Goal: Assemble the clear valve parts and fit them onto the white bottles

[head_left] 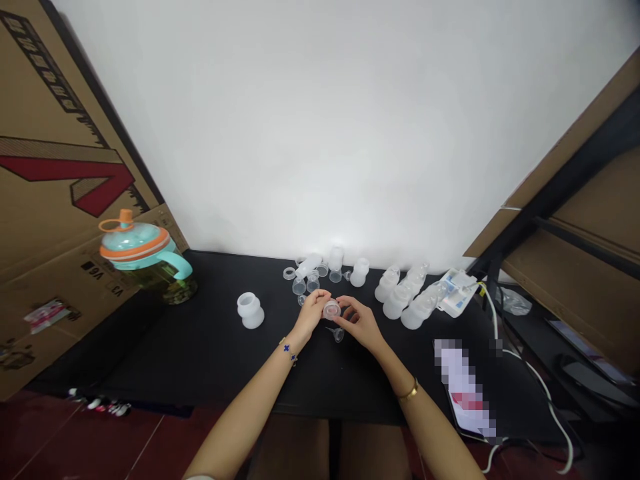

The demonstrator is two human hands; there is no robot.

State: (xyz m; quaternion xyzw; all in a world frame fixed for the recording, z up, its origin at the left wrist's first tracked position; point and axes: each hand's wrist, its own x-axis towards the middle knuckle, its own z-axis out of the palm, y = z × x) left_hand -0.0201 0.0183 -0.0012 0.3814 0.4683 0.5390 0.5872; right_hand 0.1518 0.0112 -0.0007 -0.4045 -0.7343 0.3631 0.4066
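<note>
Between my two hands is a small translucent round bottle collar [331, 309], its round opening facing me. My left hand [312, 313] grips it from the left, and my right hand [361, 324] pinches its right edge with thumb and fingers. Just below lies a clear silicone nipple [339, 335] on the black table. An open, milky white baby bottle [251, 311] stands to the left of my left hand. Beyond my hands, several clear caps [299, 286], a loose ring [289, 273] and more bottles [359, 272] are grouped; some parts are hidden behind my fingers.
Several bottles with nipples fitted [418, 305] stand on the right, beside a white power strip [457, 292] with cables. A phone [465, 393] lies near the right front. At the left stands a large turquoise and orange jug [150, 257] against cardboard [65, 220]. A white wall [320, 133] rises behind.
</note>
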